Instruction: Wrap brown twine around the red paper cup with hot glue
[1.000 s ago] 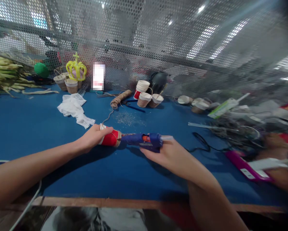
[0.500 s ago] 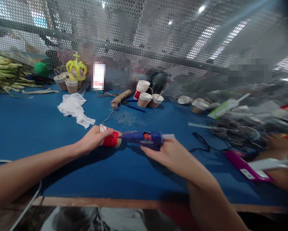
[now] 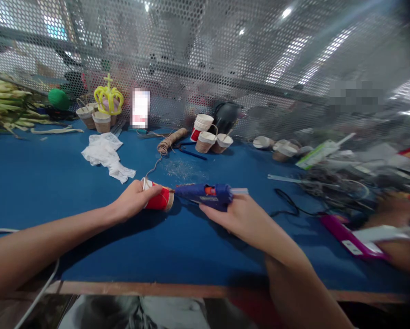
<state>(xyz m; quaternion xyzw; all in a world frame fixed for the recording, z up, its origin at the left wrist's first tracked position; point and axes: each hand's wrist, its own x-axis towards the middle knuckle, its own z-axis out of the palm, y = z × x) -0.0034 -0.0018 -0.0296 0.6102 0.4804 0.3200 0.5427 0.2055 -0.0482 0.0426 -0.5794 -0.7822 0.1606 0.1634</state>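
My left hand (image 3: 131,202) is wrapped round a red paper cup (image 3: 159,199) lying on its side on the blue table (image 3: 54,183), its base partly wound with brown twine. My right hand (image 3: 237,217) grips a blue glue gun (image 3: 206,194), whose nozzle points left and touches the cup's base. A strand of twine runs from the cup back to a twine roll (image 3: 172,139).
A white crumpled cloth (image 3: 105,155), twine-covered cups (image 3: 210,139), a yellow crown (image 3: 109,98) and green stalks (image 3: 2,105) lie farther back before a perforated metal screen. At the right, another person's hand (image 3: 395,208) is among scissors, cables and a pink tool (image 3: 348,237).
The cup and glue gun have risen slightly and shifted a little away from me. The other person's hand at the right has moved about.
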